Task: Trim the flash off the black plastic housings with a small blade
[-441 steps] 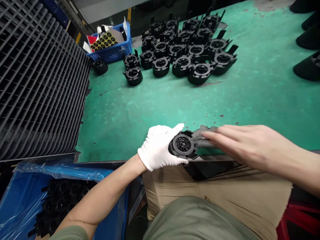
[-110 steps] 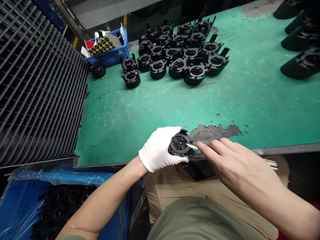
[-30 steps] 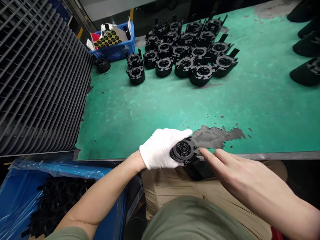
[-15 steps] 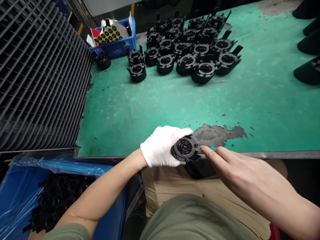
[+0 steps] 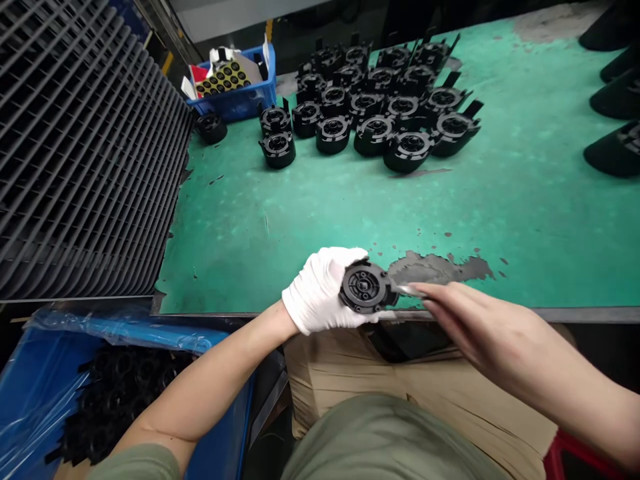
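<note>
My left hand (image 5: 320,293), in a white glove, is closed around a round black plastic housing (image 5: 364,287) just above the table's front edge. The housing's ringed face with a central hub is turned up towards me. My bare right hand (image 5: 465,310) pinches a thin silvery blade-like tool (image 5: 409,289), blurred by motion. Its tip is at the right rim of the housing; whether it touches cannot be made out. My left palm hides the housing's left side.
Several similar black housings (image 5: 375,133) stand grouped on the green table (image 5: 310,207). Behind them on the left is a blue bin (image 5: 240,103) with a sticker sheet. Dark grids (image 5: 85,153) are stacked at left, above a plastic-lined blue crate (image 5: 215,400). Black cone-shaped parts (image 5: 615,150) stand at right.
My right hand has moved slightly right, and more of the silvery tool shows. My left hand has turned the housing a little and shifted it slightly left and up.
</note>
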`<state>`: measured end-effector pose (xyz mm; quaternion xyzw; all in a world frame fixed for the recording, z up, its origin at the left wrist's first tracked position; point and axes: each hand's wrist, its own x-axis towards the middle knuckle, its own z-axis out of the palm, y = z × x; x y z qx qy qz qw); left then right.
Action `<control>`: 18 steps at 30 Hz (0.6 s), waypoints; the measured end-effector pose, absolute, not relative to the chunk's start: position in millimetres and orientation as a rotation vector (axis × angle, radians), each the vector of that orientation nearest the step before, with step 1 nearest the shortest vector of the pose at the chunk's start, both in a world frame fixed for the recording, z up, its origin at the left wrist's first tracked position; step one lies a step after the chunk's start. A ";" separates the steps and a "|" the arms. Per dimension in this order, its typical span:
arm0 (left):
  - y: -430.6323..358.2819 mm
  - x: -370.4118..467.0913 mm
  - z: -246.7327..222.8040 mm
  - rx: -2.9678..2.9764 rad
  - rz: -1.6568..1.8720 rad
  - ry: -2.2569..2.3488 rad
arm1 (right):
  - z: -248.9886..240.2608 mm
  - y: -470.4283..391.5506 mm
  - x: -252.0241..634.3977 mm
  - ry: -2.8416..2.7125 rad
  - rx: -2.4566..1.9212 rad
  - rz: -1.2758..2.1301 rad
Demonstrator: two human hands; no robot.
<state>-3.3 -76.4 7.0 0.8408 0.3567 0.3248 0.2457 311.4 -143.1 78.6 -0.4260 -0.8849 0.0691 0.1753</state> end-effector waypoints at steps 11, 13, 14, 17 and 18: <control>-82.1 -4.8 -1.0 2.398 0.899 1.044 | 71.9 -161.2 287.3 -2.396 -1.279 0.278; -81.9 -3.5 -2.3 2.381 0.830 1.076 | 73.3 -159.7 287.3 -2.444 -1.304 0.175; -82.4 -2.9 -2.7 2.370 0.828 1.095 | 75.2 -159.1 286.8 -2.476 -1.321 0.118; -85.9 -1.7 -2.7 2.322 0.943 1.137 | 83.0 -159.3 281.6 -2.542 -1.318 -0.008; -87.3 -1.5 -2.4 2.301 0.988 1.144 | 85.0 -159.9 278.9 -2.553 -1.312 -0.010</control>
